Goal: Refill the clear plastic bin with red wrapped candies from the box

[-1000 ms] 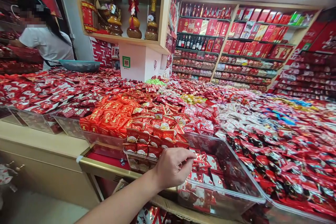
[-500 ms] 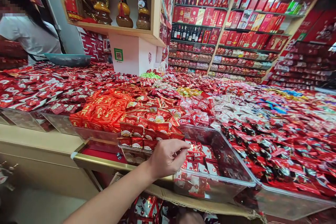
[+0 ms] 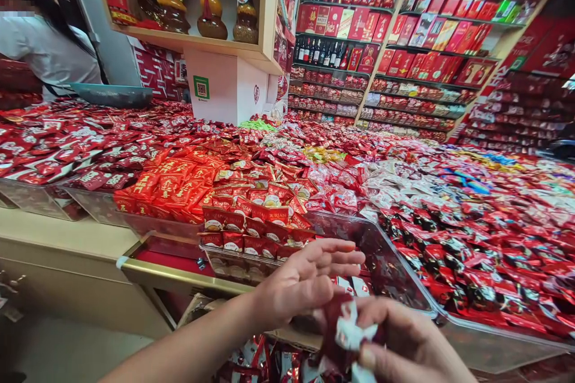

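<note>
My left hand (image 3: pixel 305 278) is held over the near clear plastic bin (image 3: pixel 404 287), its fingers stretched out and nothing in its grasp. Just below and to its right, my right hand (image 3: pixel 404 338) grips red-and-white wrapped candies (image 3: pixel 353 329); blur hides how many. Small red-and-white packets (image 3: pixel 353 285) lie in the bin, partly covered by my hands. Beneath my hands stands an open cardboard box (image 3: pixel 294 338) with more shiny red-and-white packets (image 3: pixel 256 359) inside. Red durian candy packets (image 3: pixel 265 215) stand in rows in the bin to the left.
Bins heaped with wrapped candies (image 3: pixel 471 239) spread across the counter. A brass-edged frame (image 3: pixel 179 272) runs along the front left. Behind are a white pillar (image 3: pixel 215 87), a display cabinet (image 3: pixel 224 51) and stocked shelves (image 3: pixel 341 42). A person (image 3: pixel 49 54) stands far left near a teal basin (image 3: pixel 112 96).
My left hand has opened from a closed grip and moved slightly right. My right hand has risen from the box into view with wrapped candies in it.
</note>
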